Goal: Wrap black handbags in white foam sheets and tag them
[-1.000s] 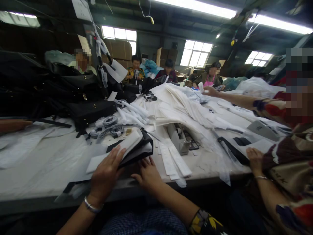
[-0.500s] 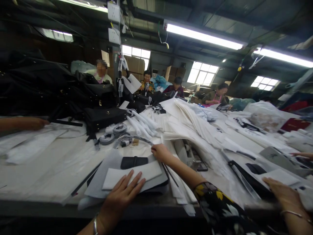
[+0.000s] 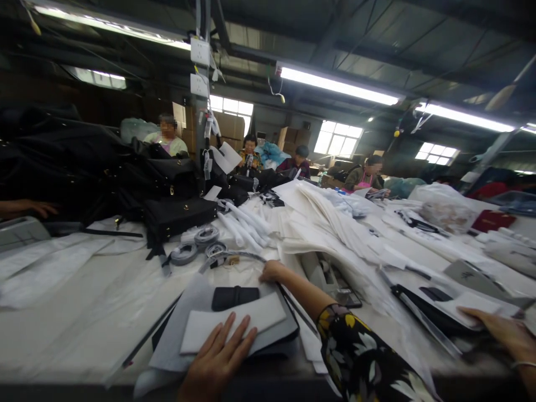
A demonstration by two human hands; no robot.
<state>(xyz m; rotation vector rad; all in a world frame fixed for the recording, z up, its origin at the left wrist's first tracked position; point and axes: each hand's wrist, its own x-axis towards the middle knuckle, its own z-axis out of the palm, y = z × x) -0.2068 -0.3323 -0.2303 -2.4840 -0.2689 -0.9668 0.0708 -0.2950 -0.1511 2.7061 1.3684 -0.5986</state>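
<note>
My left hand point(image 3: 226, 353) lies flat with fingers spread on a folded white foam sheet point(image 3: 268, 312). Under the sheet are thin whitish wrapping paper point(image 3: 178, 329) and a flat grey-and-black bag piece point(image 3: 290, 324). A small black rolled piece point(image 3: 235, 297) rests just beyond the foam. My right hand point(image 3: 271, 271), its fingers closed, reaches past the far right corner of this stack. It pinches the end of a grey strap point(image 3: 247, 255) that runs back to the coiled straps. The fingertips are partly hidden behind the hand.
Coiled grey straps point(image 3: 184, 254), white rolls point(image 3: 243, 223) and a heap of white foam sheets point(image 3: 330, 218) cover the middle. Black bags point(image 3: 180, 215) pile up at left. A co-worker's hand point(image 3: 494, 326) rests on a similar stack at right; another hand point(image 3: 29, 209) is at far left.
The view has tilted and shifted slightly, so the table sits lower. My hands keep their places. At far left the co-worker's hand has let go of a black strip, and a grey panel has appeared.
</note>
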